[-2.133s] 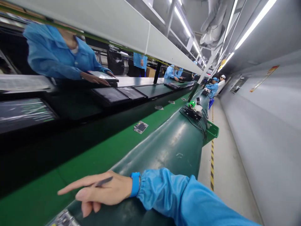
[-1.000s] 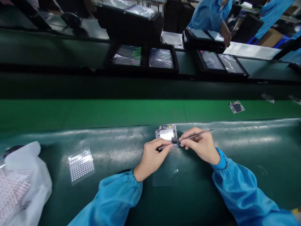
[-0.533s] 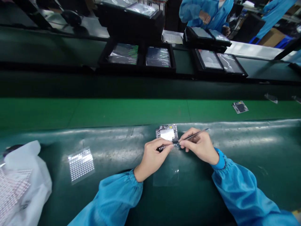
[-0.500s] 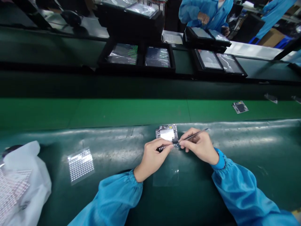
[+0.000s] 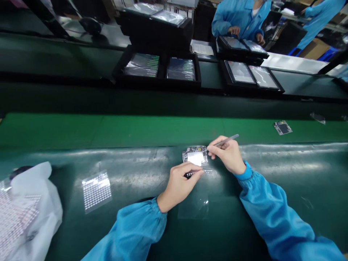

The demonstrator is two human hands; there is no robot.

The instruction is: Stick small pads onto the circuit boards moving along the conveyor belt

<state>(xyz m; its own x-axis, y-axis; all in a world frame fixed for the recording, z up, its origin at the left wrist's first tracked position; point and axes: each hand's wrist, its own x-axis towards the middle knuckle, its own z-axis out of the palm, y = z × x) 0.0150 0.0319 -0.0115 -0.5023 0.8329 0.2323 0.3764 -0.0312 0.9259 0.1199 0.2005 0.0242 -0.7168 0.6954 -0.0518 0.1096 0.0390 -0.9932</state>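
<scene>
My right hand (image 5: 227,154) is closed around a pair of metal tweezers (image 5: 227,140), whose tips reach the top right corner of a circuit board (image 5: 195,158). The board lies flat on the dark green mat and has a bright silver shield plate and a small yellow part. Just below the board, my left hand (image 5: 181,183) pinches a small dark sticker sheet (image 5: 189,174) with white dots; its edge shows past the fingertips. Most of that sheet is hidden by the fingers. A clear plastic sheet (image 5: 193,208) lies on the mat below my left hand.
Left on the mat lies a clear sheet of white dots (image 5: 97,191), beside a white plastic bag (image 5: 38,206). A second circuit board (image 5: 282,127) rests on the green strip (image 5: 152,128). Black trays (image 5: 160,81) with film-wrapped panels stand behind. Across the bench is a person in blue (image 5: 241,18).
My right hand with the tweezers has moved up, away from the sheet in my left hand, to the board's upper right corner. The view has shifted slightly.
</scene>
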